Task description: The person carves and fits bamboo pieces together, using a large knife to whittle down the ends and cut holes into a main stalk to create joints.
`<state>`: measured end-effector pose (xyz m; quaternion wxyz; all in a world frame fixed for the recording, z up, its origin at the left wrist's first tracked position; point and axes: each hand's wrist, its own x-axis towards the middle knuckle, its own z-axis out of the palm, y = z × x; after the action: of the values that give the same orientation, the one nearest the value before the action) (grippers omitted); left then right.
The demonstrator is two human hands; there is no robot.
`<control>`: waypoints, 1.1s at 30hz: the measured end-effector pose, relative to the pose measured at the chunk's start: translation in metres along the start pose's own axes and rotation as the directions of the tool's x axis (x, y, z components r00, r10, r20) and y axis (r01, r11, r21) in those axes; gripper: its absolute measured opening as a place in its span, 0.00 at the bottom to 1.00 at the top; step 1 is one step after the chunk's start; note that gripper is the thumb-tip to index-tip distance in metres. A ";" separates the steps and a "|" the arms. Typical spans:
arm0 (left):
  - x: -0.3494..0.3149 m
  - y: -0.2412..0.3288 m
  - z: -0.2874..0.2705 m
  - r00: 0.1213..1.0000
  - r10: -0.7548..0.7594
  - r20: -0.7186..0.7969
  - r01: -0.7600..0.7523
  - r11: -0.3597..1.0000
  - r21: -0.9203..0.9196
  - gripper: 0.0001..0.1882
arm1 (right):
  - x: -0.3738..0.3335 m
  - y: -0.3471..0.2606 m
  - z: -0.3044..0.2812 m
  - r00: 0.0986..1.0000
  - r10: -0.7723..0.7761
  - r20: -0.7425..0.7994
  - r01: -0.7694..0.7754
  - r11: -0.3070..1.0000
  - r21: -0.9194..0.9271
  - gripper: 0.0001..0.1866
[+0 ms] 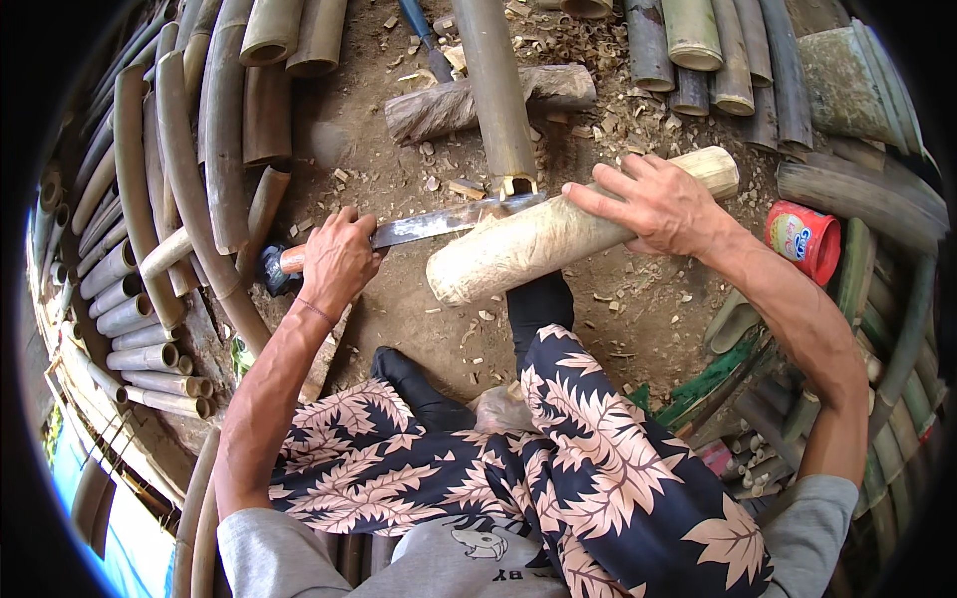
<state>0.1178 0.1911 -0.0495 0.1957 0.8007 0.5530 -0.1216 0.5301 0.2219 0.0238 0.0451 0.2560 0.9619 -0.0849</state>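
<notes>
My left hand (339, 257) is closed around the wooden handle of a machete (429, 227), whose blade points right across the ground. The blade's far part meets the notched near end of a bamboo pole (491, 90). That pole slants away over a rough wooden block (434, 112). In my right hand (653, 207) is a thick, pale wooden log (508, 249), with the fingers curled over its upper side near the right end. The log lies slantwise just nearer to me than the blade tip and partly overlaps it; whether they touch, I cannot tell.
Cut bamboo poles (219, 130) are stacked along the left, and more bamboo (698, 40) lies at the far right. A red tin (803, 242) stands near my right forearm. Wood chips litter the dirt floor (399, 309). A blue-handled tool (424, 35) lies behind the block.
</notes>
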 end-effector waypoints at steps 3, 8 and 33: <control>-0.007 0.000 0.007 1.000 -0.003 -0.011 0.003 1.000 -0.005 0.14 | -0.001 -0.033 0.003 0.988 -0.070 -0.139 0.092 0.983 0.158 0.40; -0.011 -0.003 0.013 0.978 0.098 -0.186 -0.098 0.995 0.007 0.13 | 0.000 -0.021 0.011 0.987 -0.070 -0.143 0.083 0.993 0.087 0.44; 0.063 0.025 0.031 0.736 -0.557 -0.385 0.422 0.822 -0.382 0.33 | -0.111 0.010 0.084 0.435 0.866 0.249 -0.886 0.361 0.293 0.37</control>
<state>0.1641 0.2224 -0.0983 0.1197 0.5947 0.7874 0.1093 0.6342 0.1611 -0.0456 0.0573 0.7284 0.6394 -0.2395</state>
